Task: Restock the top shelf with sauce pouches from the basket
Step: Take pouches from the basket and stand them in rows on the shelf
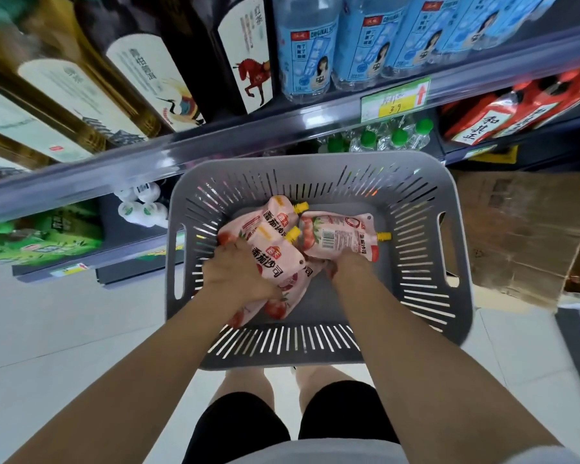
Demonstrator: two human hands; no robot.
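A grey slotted basket (456, 249) stands on the floor in front of the shelves. Several pink tomato sauce pouches with yellow spouts lie inside it. My left hand (236, 271) is down in the basket, closed on the near pouch (275, 259), which lies over others. My right hand (347, 262) reaches in on the right and grips the lower edge of another pouch (339, 234), whose barcode side faces up. Its fingers are partly hidden under the pouches. A further pouch (278, 211) lies behind them.
A grey shelf edge (248, 139) with a price tag (395, 98) runs above the basket, holding dark bottles (168, 61) and blue-labelled water bottles (308, 51). Green-capped bottles (382, 137) stand on the lower shelf. A cardboard box (523, 229) sits right of the basket.
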